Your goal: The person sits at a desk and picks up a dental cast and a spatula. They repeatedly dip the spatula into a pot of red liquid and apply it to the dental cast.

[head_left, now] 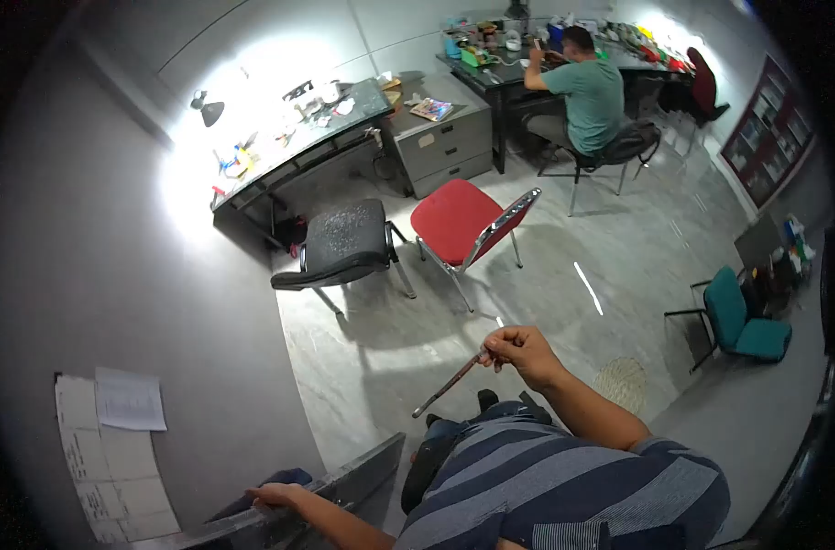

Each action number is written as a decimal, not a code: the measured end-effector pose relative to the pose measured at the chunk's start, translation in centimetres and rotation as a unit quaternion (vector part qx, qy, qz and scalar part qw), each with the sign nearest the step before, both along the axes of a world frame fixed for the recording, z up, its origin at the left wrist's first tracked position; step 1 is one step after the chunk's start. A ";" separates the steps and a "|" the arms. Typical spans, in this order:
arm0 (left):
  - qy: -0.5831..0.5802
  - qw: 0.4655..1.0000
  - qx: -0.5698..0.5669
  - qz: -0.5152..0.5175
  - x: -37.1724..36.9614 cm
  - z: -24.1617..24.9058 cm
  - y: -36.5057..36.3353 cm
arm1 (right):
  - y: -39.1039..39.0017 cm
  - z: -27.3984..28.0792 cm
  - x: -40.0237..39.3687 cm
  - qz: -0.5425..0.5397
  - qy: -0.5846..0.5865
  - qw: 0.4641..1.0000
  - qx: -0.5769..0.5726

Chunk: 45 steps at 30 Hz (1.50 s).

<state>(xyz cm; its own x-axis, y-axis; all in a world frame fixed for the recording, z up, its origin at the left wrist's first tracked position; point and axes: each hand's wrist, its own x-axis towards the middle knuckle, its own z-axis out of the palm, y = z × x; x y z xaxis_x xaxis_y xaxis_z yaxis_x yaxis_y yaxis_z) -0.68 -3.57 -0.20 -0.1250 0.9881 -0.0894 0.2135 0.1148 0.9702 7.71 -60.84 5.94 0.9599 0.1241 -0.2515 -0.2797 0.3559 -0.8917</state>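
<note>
My right hand (518,353) is raised in front of my body, its thumb and fingers pinched on the upper end of a slim brown stick-like tool (450,390). The tool slants down to the left and ends in a pale, shiny tip; its exact kind is not clear. At the lower left, my left hand (278,496) lies over the edge of a dark grey panel (367,467), fingers curled and partly hidden. Dark blue cloth (294,477) shows just behind that hand.
Ahead stand a black chair (344,234) and a red chair (454,220), before a cluttered workbench (294,151) and a grey drawer cabinet (445,142). A person (592,96) sits at the far bench. A green chair (734,312) stands right; papers (129,399) hang on the left wall.
</note>
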 end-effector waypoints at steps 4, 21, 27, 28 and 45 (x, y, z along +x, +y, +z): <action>0.068 0.997 0.009 0.036 -3.3 -0.9 -4.4 | 0.3 -1.1 1.8 0.038 0.033 0.999 0.005; 0.098 0.991 0.078 -0.044 -17.2 -0.8 -23.6 | 10.8 -2.4 9.6 0.323 0.022 0.946 0.002; 0.174 0.981 -0.067 0.046 -23.8 -1.6 -25.6 | 14.7 -3.2 8.6 0.364 0.052 0.930 0.031; 0.199 0.974 -0.068 0.083 -24.6 -1.7 -25.9 | 15.3 -3.1 8.5 0.376 0.051 0.925 0.035; 0.244 0.901 -0.283 0.222 -31.9 -12.8 -24.4 | 20.1 -3.7 11.7 0.377 0.077 0.922 0.031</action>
